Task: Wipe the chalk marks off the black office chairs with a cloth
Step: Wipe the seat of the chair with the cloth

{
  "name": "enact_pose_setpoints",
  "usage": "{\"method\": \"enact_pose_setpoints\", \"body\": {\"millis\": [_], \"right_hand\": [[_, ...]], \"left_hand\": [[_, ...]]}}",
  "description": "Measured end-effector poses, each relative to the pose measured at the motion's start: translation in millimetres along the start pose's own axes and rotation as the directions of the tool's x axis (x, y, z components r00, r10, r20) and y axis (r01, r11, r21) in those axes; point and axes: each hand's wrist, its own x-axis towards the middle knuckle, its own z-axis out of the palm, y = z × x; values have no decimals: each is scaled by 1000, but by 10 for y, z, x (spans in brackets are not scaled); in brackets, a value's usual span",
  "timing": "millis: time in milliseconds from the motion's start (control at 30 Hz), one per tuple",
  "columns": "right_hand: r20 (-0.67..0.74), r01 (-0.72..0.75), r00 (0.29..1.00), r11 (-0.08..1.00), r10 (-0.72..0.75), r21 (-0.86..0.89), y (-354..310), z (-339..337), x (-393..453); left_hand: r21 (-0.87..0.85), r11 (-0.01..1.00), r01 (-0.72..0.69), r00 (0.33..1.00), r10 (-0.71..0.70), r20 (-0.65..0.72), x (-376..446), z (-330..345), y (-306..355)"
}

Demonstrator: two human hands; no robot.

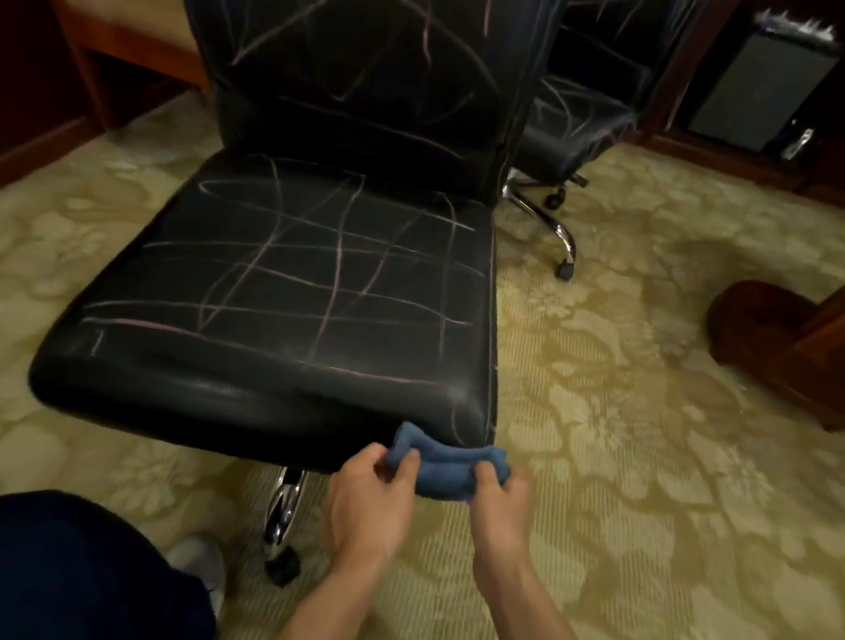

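Observation:
A black office chair (290,276) stands in front of me, its seat and backrest crossed by pale chalk lines. A second black office chair (573,123) with chalk marks stands behind it to the right. I hold a folded blue cloth (448,464) just below the front right corner of the near seat. My left hand (372,500) pinches the cloth's left end. My right hand (501,503) grips its right end. The cloth stretches between both hands, apart from the seat's top.
Patterned beige carpet (651,496) covers the floor. A round wooden table base (793,355) stands at the right. Dark wooden furniture (101,41) lines the back left, and a grey box (757,89) sits at the back right. My dark-clothed knee (50,578) is at the lower left.

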Motion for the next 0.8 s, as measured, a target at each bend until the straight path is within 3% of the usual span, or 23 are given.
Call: {"method": "enact_pose_setpoints", "body": {"millis": [200,333,400,500,600,700,800], "right_hand": [[-9,-25,1000,998,25,-61,248,430,-517],[112,-70,991,997,67,27,328,534,-760],[141,-116,985,988,101,98,323,501,-759],[161,-255,962,940,222,226,310,457,-617],[225,-317,938,914,263,255,285,424,-569],[251,-262,946,941,206,214,275,528,-631],[310,-329,916,919,254,218,227,706,-767]], "left_hand": [[-73,993,89,984,-99,-146,17,-362,-262],[-137,988,66,966,-98,-240,-3,-488,-312],[-31,1000,-1,963,-8,-268,-33,-477,-279],[254,961,-110,975,154,-160,-117,-417,-152],[370,919,-135,972,196,-132,-154,-440,-79],[178,977,-120,968,156,-199,-104,-557,-253],[-50,998,-45,960,29,-277,-100,-708,-495]]}}
